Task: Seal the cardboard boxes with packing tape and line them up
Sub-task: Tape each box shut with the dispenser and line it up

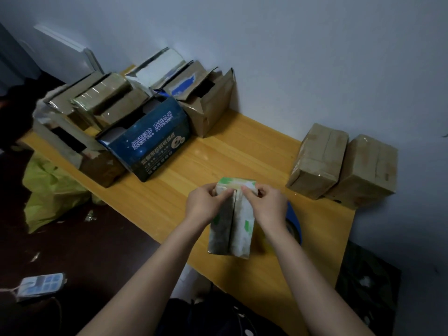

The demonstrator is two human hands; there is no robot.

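Observation:
A small green-and-white box [236,229] lies lengthwise on the wooden table [169,204], its top flaps meeting along a dark centre seam. My left hand [206,202] grips the far left flap and my right hand [265,204] grips the far right flap, both with curled fingers at the box's far end. A blue tape roll [294,224] lies on the table just right of the box, mostly hidden by my right wrist. Two taped brown boxes [317,158] [366,170] stand side by side against the wall at the right.
A cluster of open cardboard boxes [206,103] and a dark blue printed box [150,139] crowds the table's far left. A yellow-green bag [48,190] and a power strip [41,286] lie on the dark floor at left. The wall borders the table's far side.

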